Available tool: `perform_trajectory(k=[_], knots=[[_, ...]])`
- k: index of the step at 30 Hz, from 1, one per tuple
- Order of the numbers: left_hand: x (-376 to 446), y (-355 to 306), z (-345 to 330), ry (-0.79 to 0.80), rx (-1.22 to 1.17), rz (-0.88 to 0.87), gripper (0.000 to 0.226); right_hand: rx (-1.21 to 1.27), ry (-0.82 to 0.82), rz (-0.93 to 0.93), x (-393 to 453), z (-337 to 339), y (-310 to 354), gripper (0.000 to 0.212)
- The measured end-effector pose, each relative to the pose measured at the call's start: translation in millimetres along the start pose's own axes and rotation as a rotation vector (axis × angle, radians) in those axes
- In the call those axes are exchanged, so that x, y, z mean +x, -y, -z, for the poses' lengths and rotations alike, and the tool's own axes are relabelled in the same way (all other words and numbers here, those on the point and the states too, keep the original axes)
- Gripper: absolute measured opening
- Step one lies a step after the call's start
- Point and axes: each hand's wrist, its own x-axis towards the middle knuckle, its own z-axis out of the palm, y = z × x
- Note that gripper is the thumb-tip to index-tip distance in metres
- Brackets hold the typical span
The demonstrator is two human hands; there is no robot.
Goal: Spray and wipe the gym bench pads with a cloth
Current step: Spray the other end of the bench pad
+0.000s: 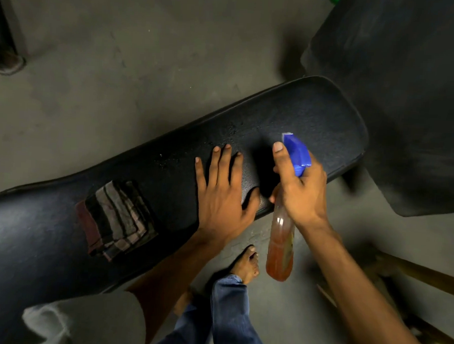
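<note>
Farthest left on the bench pad (46, 228) lies your folded striped cloth (115, 218), flat on the vinyl and well apart from both hands. It looks soft and light, so it should bunch easily; you would do best to take it from above with the whole palm, fingers curled over one folded edge, so the layers stay together instead of trailing.

Next comes your left hand (224, 195), pressed flat on the pad with fingers straight and spread, thumb out along the near edge. It holds nothing. The pad itself reads as firm, smooth black upholstery, and the droplets (222, 137) just beyond your fingertips suggest a slick surface, so expect the cloth to glide rather than drag.

Then your right hand (298, 188) grips the spray bottle (281, 243) at its neck, fingers wrapped under the blue trigger head (296, 151), the index finger lying straight along the head. The clear plastic body hangs below the hand past the pad's near edge, partly filled with orange liquid. It is probably light but bottom-weighted and may swing, so keep your hold high at the neck.

At far right, a second dark pad (408, 102) awaits, seemingly dry.
</note>
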Motion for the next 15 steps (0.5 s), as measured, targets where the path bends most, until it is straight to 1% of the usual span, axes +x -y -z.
perform_trajectory(k=[1, 5, 10, 15], knots=[[6.1, -4.2, -0.7, 0.003, -0.004, -0.025, 0.084, 0.009, -0.025, -0.015, 3.6, 4.1, -1.1, 0.047], [27.7, -19.2, -9.8, 0.025, -0.038, -0.107, 0.092, -0.007, -0.108, -0.033, 13.3, 19.3, -11.6, 0.061], [30.1, -20.8, -18.8, 0.055, -0.031, -0.124, 0.088, 0.004, -0.137, -0.012, 4.8, 31.2, -21.3, 0.053], [31.6, -20.7, -17.1, 0.047, -0.037, -0.129, 0.088, -0.016, -0.093, -0.020, -12.3, 33.6, -25.1, 0.051]])
